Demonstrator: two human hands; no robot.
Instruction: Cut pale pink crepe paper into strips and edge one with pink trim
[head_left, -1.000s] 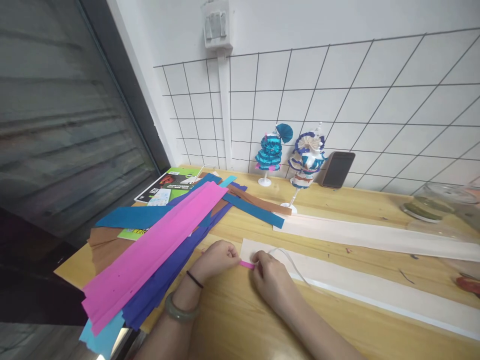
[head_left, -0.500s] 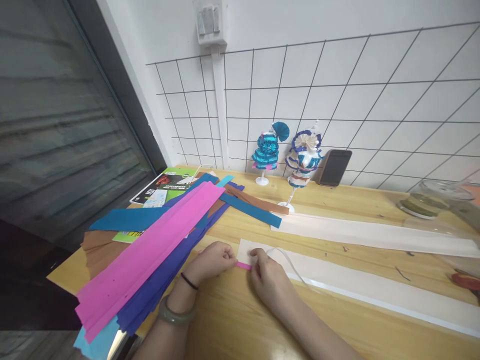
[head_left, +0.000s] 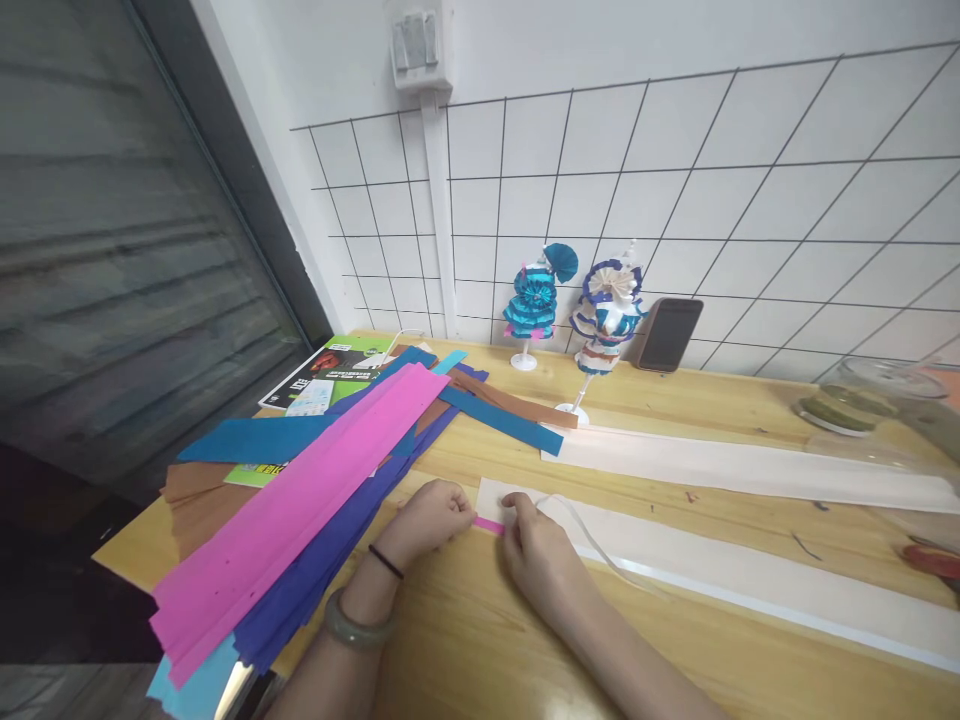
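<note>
A narrow pink paper strip point(head_left: 490, 525) runs along the near edge of a long cream paper strip point(head_left: 720, 565), at its left end. My left hand point(head_left: 436, 512) is closed in a pinch on the pink strip's left end. My right hand point(head_left: 536, 545) has its fingers curled over the pink strip a little further right and partly hides it. A thin white ribbon-like band point(head_left: 589, 535) curls up beside my right fingers. A white border follows the cream strip's near edge to the right.
Pink, blue and brown paper strips point(head_left: 300, 500) are piled at left. Two paper-dressed dolls point(head_left: 534, 310) on stands and a phone point(head_left: 670, 334) stand at the back. Another cream strip point(head_left: 735, 466) lies beyond my hands. A glass jar point(head_left: 851, 405) and red-handled scissors point(head_left: 930, 560) are at right.
My left hand and wrist have turned and moved slightly forward. The short pink stretch between my hands sits slightly higher. My right hand has hardly moved.
</note>
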